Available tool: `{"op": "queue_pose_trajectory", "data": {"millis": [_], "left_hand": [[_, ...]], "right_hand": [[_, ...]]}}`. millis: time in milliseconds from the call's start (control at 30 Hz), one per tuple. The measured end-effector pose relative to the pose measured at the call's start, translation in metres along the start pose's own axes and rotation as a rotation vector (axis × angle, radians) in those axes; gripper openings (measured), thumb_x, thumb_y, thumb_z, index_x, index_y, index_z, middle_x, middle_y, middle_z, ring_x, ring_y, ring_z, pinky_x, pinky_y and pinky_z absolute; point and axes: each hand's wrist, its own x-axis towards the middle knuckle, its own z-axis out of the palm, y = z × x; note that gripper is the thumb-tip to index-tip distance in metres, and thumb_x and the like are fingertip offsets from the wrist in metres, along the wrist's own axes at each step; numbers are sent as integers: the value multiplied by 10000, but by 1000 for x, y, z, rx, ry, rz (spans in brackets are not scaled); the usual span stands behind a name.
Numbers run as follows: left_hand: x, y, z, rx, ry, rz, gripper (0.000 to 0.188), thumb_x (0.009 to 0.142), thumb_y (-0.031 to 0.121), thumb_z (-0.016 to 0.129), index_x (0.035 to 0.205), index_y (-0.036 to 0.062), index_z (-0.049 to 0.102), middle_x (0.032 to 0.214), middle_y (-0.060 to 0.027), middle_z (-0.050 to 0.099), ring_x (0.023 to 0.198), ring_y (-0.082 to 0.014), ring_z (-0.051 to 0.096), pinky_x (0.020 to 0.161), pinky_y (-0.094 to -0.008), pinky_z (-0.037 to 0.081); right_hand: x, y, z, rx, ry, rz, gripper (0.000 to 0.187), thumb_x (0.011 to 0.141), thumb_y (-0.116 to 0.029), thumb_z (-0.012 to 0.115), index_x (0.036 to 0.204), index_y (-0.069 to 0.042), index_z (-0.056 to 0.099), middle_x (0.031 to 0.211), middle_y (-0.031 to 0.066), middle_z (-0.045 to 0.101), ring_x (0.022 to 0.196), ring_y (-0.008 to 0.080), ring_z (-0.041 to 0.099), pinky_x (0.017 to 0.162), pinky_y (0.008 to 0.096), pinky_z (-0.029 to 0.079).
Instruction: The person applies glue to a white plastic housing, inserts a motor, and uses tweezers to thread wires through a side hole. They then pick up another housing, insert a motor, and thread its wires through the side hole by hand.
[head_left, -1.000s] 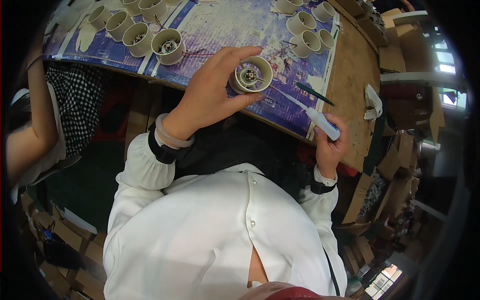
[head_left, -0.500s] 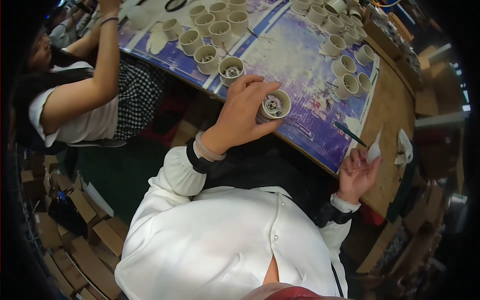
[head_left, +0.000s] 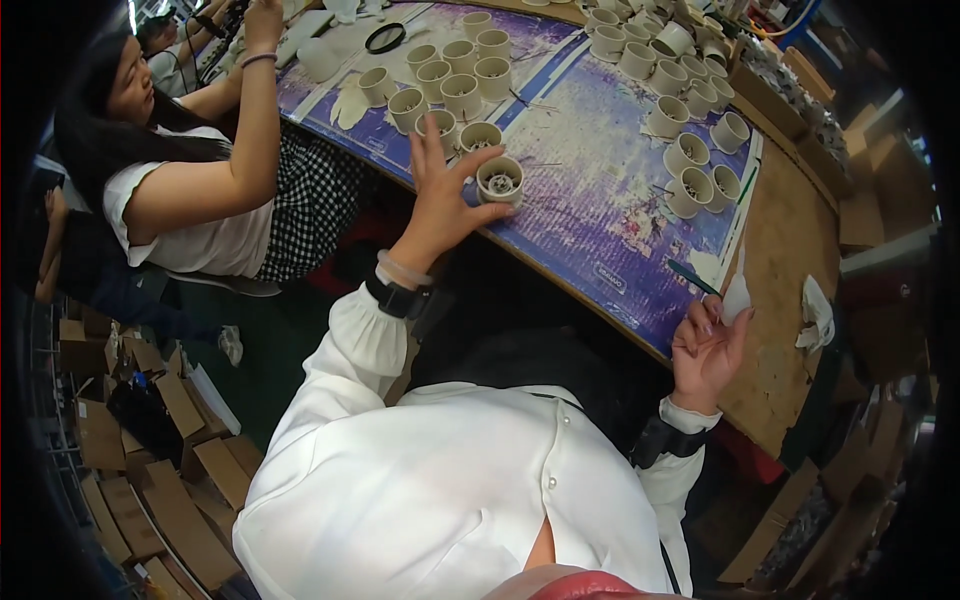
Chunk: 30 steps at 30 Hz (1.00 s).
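Observation:
My left hand (head_left: 445, 200) curves its thumb and forefinger around a short off-white cup (head_left: 500, 182) near the table's front edge. Its other fingers are spread toward neighbouring cups. Small metallic pieces lie inside the held cup. Just behind it stands a similar cup (head_left: 480, 138), partly covered by my fingers. On the right, over the table's edge, my right hand (head_left: 706, 350) is palm up with curled fingers around a small white squeeze bottle (head_left: 738, 298) with a thin pointed nozzle. The bottle's lower part is hidden by the fingers.
More off-white cups (head_left: 461, 95) stand at the back left, and others (head_left: 690, 190) at the right. A dark green pen-like stick (head_left: 692, 276) lies by my right hand, near crumpled white tissue (head_left: 817, 314). A person (head_left: 190, 180) sits at the left; cardboard boxes (head_left: 185, 500) cover the floor.
My left hand has carried the cup leftward, up to the row of other cups. My right hand keeps the squeeze bottle in nearly the same place. The view has shifted slightly.

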Motion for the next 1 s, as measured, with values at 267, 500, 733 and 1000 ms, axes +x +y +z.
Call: {"op": "queue_pose_trajectory", "data": {"millis": [267,500,733,1000], "left_hand": [[35,15,32,168,75,-145,771,623,415,856,1317,289,545,1543,-281,45,1374,-581,-22,1069,-675,89],[28,-7,3,180,127,-59,702,669,376,821,1305,275,540,1522,-261,166,1381,-553,41,1077,-670,67],[66,-25,4,449,77,98,541,724,326,776,1230,265,597,1408,-134,434,1372,-470,202,1089,-648,80],[89,-15,21,430,139,117,410,749,310,752,1146,271,654,1318,-87,529,1366,-410,258,1102,-614,101]], "right_hand": [[-7,-2,-3,-139,107,-19,260,977,-273,545,1099,-43,528,912,66,559,703,109,448,487,204,335],[-15,-4,5,-210,160,-32,310,989,-280,519,1170,-28,503,926,66,538,723,106,447,491,195,329],[-15,-5,5,-208,70,-10,403,998,-327,494,1238,-4,476,913,58,500,738,110,435,493,197,327],[-31,-10,2,-189,57,-46,448,987,-287,524,1328,-15,422,977,58,496,764,116,448,521,206,365]]}}
